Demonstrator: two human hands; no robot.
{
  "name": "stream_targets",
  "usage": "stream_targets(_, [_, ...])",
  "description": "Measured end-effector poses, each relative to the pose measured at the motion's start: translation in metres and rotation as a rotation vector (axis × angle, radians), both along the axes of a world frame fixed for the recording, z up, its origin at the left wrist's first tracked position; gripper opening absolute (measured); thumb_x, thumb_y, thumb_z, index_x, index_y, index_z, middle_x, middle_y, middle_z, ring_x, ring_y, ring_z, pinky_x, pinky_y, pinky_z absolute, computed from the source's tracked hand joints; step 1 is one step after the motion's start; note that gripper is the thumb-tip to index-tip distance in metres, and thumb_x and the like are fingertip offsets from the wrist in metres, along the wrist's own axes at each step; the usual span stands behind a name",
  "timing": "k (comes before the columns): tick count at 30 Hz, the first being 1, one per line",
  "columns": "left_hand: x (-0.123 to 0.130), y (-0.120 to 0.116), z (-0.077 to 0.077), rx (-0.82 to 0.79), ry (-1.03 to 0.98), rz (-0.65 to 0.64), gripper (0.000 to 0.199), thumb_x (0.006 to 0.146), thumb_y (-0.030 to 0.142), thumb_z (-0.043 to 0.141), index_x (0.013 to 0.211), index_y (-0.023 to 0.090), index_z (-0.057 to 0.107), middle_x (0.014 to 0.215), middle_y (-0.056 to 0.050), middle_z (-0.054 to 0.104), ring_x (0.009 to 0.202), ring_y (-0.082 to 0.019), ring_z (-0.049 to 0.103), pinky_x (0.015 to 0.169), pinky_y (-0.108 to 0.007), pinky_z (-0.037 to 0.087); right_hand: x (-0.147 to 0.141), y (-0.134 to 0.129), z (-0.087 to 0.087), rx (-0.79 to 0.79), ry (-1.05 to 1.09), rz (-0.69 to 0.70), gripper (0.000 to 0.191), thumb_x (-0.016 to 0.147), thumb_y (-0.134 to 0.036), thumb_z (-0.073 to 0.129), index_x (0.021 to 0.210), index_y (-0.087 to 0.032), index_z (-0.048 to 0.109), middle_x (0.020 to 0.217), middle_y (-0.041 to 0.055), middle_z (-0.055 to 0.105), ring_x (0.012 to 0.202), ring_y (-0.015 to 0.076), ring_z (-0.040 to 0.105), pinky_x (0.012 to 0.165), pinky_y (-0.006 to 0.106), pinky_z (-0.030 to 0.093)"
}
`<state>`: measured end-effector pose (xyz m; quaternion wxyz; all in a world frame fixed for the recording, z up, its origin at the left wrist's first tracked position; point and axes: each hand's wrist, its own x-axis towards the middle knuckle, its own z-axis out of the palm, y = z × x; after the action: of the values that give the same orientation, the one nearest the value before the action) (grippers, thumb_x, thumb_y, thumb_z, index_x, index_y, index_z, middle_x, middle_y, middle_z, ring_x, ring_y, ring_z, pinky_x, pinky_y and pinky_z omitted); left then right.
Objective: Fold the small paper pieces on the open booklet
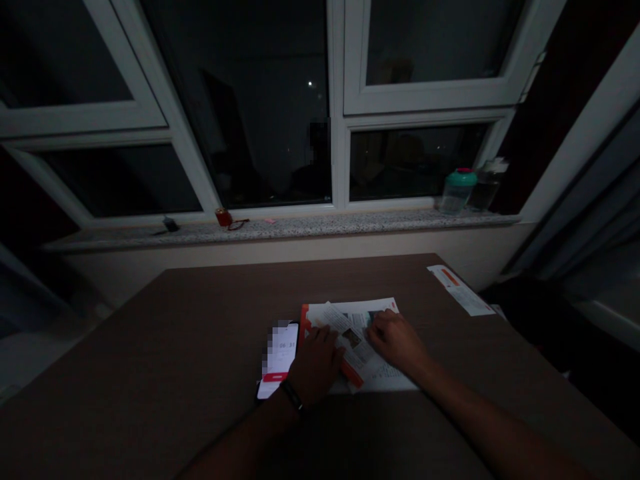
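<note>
An open printed booklet [353, 340] with an orange edge and photos on its pages lies on the brown table [165, 347], with one page folded across diagonally. My left hand [316, 365] sits on the booklet's near left part, fingers curled over the orange edge. My right hand [397, 341] rests on the pages to the right, fingers bent over the paper. Just left of my left hand lies a smartphone [277, 360] with a lit screen showing a time and a red bar. A dark band circles my left wrist.
A loose printed paper strip [460, 290] lies at the table's far right corner. Beyond the far edge is a speckled stone windowsill [280, 228] holding two plastic bottles [457, 191] and a small red object [223, 217], below dark windows.
</note>
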<state>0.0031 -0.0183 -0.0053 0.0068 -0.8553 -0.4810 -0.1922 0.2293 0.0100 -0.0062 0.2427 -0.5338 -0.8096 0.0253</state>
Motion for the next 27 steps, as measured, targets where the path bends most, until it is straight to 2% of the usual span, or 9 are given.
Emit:
stream_targets(6, [0.001, -0.001, 0.002, -0.004, 0.006, 0.000, 0.029, 0.097, 0.026, 0.049, 0.123, 0.015, 0.056, 0.124, -0.012, 0.061, 0.119, -0.028, 0.053, 0.101, -0.047, 0.044, -0.007, -0.006, 0.002, -0.042, 0.086, 0.030, 0.024, 0.087, -0.022, 0.055, 0.063, -0.020, 0.057, 0.075, 0.0040, 0.058, 0.079, 0.0201, 0.056, 0.071, 0.030, 0.040])
stream_targets(12, [0.000, 0.000, 0.000, -0.048, 0.014, 0.006, 0.034, 0.096, 0.026, 0.051, 0.128, 0.014, 0.053, 0.129, -0.013, 0.058, 0.123, -0.029, 0.050, 0.104, -0.049, 0.041, -0.008, -0.004, -0.005, -0.136, 0.332, 0.057, 0.020, 0.084, -0.018, 0.053, 0.064, -0.020, 0.056, 0.070, 0.0018, 0.058, 0.073, 0.0182, 0.058, 0.072, 0.029, 0.043])
stream_targets(15, [-0.001, 0.000, 0.000, -0.061, 0.007, -0.001, 0.034, 0.097, 0.027, 0.050, 0.128, 0.014, 0.053, 0.129, -0.014, 0.058, 0.124, -0.029, 0.049, 0.105, -0.049, 0.040, -0.008, -0.001, -0.010, -0.242, 0.475, 0.054, 0.013, 0.084, -0.022, 0.053, 0.074, -0.020, 0.061, 0.069, 0.0003, 0.061, 0.067, 0.0165, 0.059, 0.065, 0.026, 0.043])
stream_targets(18, [-0.001, 0.000, 0.001, -0.068, -0.012, -0.002, 0.034, 0.096, 0.028, 0.049, 0.127, 0.016, 0.053, 0.129, -0.012, 0.058, 0.123, -0.028, 0.050, 0.105, -0.049, 0.040, -0.008, 0.000, -0.014, -0.279, 0.569, 0.038, 0.011, 0.081, -0.023, 0.054, 0.087, -0.020, 0.063, 0.071, -0.0003, 0.063, 0.065, 0.0158, 0.059, 0.060, 0.025, 0.043])
stream_targets(21, [0.000, -0.001, 0.004, -0.089, -0.015, 0.001, 0.034, 0.096, 0.027, 0.049, 0.128, 0.016, 0.053, 0.128, -0.012, 0.059, 0.123, -0.028, 0.050, 0.105, -0.048, 0.040, -0.009, 0.000, -0.014, -0.287, 0.562, 0.011, 0.014, 0.079, -0.022, 0.055, 0.091, -0.020, 0.063, 0.069, -0.0013, 0.063, 0.062, 0.0151, 0.058, 0.058, 0.024, 0.042])
stream_targets(27, [0.000, 0.000, 0.003, -0.097, 0.016, 0.010, 0.035, 0.096, 0.028, 0.048, 0.129, 0.014, 0.052, 0.131, -0.012, 0.057, 0.125, -0.029, 0.048, 0.106, -0.048, 0.038, -0.011, -0.007, -0.007, -0.199, 0.305, -0.028, 0.014, 0.081, -0.022, 0.056, 0.090, -0.020, 0.067, 0.077, 0.0022, 0.064, 0.071, 0.0172, 0.061, 0.067, 0.027, 0.043])
